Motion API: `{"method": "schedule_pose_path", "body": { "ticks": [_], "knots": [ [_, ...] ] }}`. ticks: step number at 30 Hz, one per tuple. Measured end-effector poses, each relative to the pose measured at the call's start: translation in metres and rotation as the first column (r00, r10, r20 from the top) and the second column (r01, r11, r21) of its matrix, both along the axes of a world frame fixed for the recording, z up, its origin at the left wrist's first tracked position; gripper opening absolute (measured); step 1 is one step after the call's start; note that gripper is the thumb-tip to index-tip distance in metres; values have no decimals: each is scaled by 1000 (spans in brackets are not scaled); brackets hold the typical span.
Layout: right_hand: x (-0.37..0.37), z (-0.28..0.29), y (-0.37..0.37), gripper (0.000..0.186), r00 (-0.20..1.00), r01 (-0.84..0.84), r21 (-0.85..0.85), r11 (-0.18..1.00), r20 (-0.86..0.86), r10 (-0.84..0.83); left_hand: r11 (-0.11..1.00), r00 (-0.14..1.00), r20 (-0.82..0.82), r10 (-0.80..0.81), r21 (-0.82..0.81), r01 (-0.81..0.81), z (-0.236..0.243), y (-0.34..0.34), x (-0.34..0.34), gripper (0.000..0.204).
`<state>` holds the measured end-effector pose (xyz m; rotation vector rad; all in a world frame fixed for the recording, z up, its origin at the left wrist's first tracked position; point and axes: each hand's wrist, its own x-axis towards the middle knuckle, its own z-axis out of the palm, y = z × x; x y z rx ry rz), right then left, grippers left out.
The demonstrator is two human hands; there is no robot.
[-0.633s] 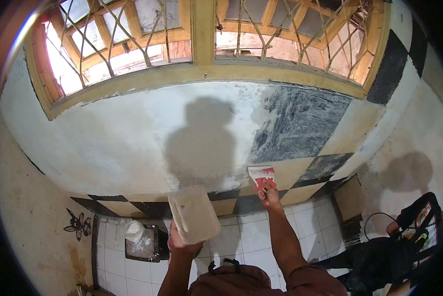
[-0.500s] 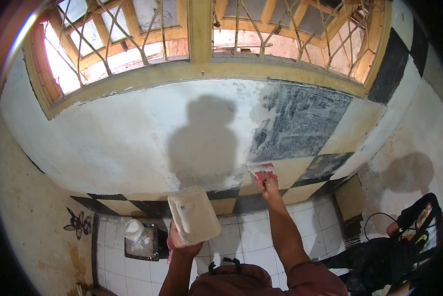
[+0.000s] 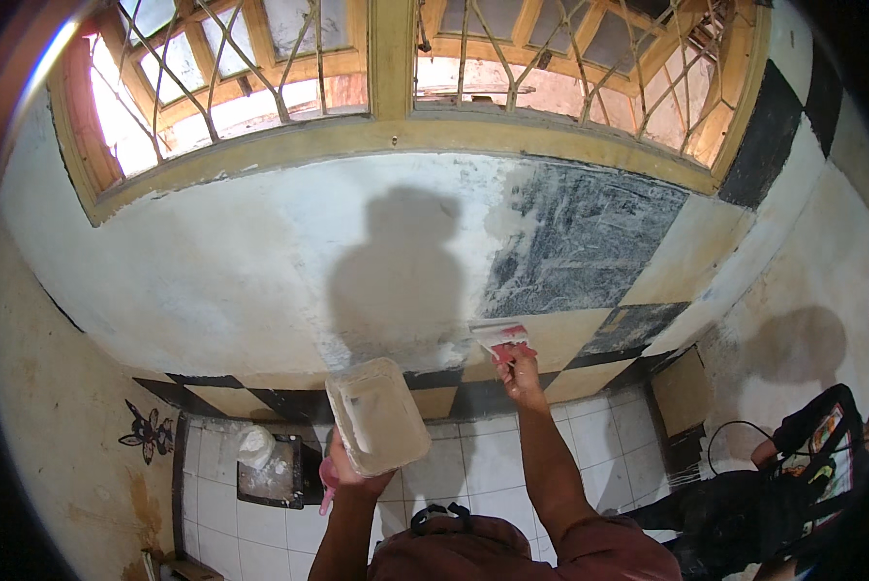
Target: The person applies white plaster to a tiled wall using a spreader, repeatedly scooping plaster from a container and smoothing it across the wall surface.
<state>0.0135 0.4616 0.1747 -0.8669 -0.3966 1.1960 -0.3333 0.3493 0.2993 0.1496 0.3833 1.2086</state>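
My right hand (image 3: 522, 376) is closed round the red grip of a wide putty knife (image 3: 504, 339). Its pale blade lies at the wall (image 3: 231, 281), on a cream patch below a black square smeared with white. My left hand (image 3: 354, 470) holds a rectangular plastic tub (image 3: 378, 416) from beneath, tilted, with pale paste coating its inside. Beside that hand a pink handle-like piece (image 3: 327, 484) sticks out; what it belongs to is hidden. White coating covers much of the wall to the left of the knife, where my shadow falls.
Above the wall runs a yellow window frame (image 3: 396, 136) with metal bars. A small dark stand (image 3: 278, 474) with a white bag-like bundle (image 3: 255, 447) on top is on the tiled floor (image 3: 493, 474). At the lower right, another person (image 3: 744, 504) in dark clothing is partly visible.
My right hand and the putty knife have shifted slightly left and a little down along the wall. The tub stays in my left hand, nearly where it was.
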Motion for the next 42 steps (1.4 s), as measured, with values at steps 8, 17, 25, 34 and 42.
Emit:
{"method": "schedule_pose_path", "body": {
  "ticks": [8,17,25,34,42],
  "knots": [
    [-15,135,60,16,985,172,-74,982,-15,-174,998,999,32,41,-56,-39,-1,-1,-11,49],
    [-16,64,36,29,956,239,-271,932,-103,-275,999,994,100,-46,2,46,-7,3,-1,52],
    [-8,301,76,17,986,165,129,978,-52,-159,1000,996,88,-5,9,4,-8,4,-13,53],
    [-4,179,18,13,962,240,148,959,-172,-214,999,992,116,-46,-5,47,-3,0,-6,56],
    [-10,77,67,21,980,60,3,998,-188,-58,998,997,61,-54,26,53,1,5,-1,54]
  ]
}}
